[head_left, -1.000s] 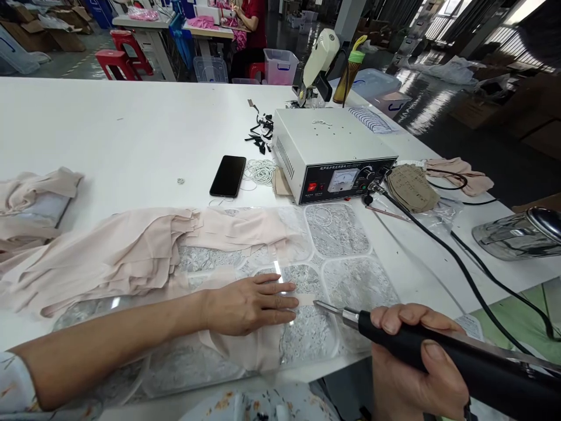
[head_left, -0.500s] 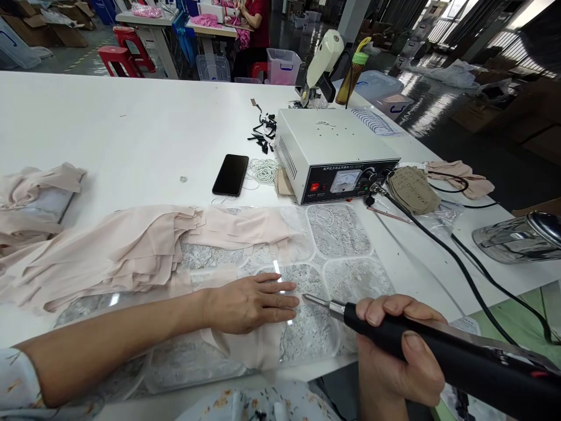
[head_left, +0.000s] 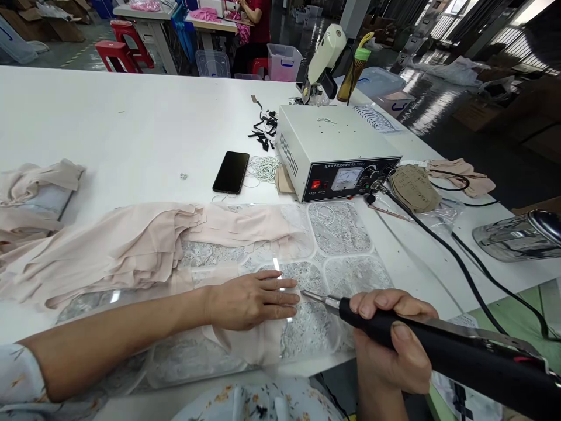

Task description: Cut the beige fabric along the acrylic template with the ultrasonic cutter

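My left hand [head_left: 254,299] lies flat, fingers stretched out, pressing a pale beige fabric piece [head_left: 269,339] onto a clear sheet over a grey stone-patterned mat [head_left: 309,330]. My right hand [head_left: 394,339] is wrapped round the black handle of an ultrasonic handpiece [head_left: 442,351]. Its pointed metal tip sits just right of my left fingertips, at the mat; whether it touches the fabric I cannot tell. Behind my left hand lies a stack of beige fabric pieces [head_left: 118,251], with more fabric strips [head_left: 241,227] to its right.
A grey control box [head_left: 337,140] with a dial stands behind the mat, its cable [head_left: 438,248] running down the right side. Nearby are a phone [head_left: 231,172], cord coils [head_left: 266,169], brown card templates [head_left: 415,188] and a glass jar [head_left: 519,235]. Another person [head_left: 258,23] sits far back.
The handpiece and my right hand have shifted slightly left and up, bringing the tip closer to my left fingertips. My left hand stays flat in nearly the same place.
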The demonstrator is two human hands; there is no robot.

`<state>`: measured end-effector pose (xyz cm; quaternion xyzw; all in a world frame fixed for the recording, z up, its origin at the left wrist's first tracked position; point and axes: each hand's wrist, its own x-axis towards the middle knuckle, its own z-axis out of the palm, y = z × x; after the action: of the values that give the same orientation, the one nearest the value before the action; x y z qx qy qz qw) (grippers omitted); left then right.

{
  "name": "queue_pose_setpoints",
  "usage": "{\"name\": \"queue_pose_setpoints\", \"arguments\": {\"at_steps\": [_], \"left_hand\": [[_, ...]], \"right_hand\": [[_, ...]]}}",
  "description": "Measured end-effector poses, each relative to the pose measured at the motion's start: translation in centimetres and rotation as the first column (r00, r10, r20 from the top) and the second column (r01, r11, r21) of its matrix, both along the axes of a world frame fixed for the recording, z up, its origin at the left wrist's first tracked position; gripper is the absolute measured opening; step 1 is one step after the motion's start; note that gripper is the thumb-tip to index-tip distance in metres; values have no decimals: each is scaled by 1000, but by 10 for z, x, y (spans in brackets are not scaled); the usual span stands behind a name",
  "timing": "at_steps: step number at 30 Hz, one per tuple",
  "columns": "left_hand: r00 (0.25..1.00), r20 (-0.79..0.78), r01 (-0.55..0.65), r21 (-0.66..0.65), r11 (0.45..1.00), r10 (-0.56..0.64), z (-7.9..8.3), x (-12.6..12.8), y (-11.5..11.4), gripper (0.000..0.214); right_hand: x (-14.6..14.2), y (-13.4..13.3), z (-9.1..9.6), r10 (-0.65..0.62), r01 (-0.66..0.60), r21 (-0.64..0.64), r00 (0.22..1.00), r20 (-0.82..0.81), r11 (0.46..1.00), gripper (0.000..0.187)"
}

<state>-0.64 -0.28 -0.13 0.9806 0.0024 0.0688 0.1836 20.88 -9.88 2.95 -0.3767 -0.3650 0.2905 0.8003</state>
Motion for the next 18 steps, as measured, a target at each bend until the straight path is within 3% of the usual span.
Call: {"name": "queue_pose_setpoints", "arguments": {"at_steps": [7, 18], "left_hand": [[997, 79, -13, 19, 1000, 12, -1, 0, -1, 36], [997, 80, -13, 9, 1000, 12, -2, 0, -1, 36]], "right_hand": [[5, -9, 3, -3, 3, -18, 1000, -27, 1000, 9], [4, -11, 0, 21, -22, -34, 1000, -21, 999, 9]]}}
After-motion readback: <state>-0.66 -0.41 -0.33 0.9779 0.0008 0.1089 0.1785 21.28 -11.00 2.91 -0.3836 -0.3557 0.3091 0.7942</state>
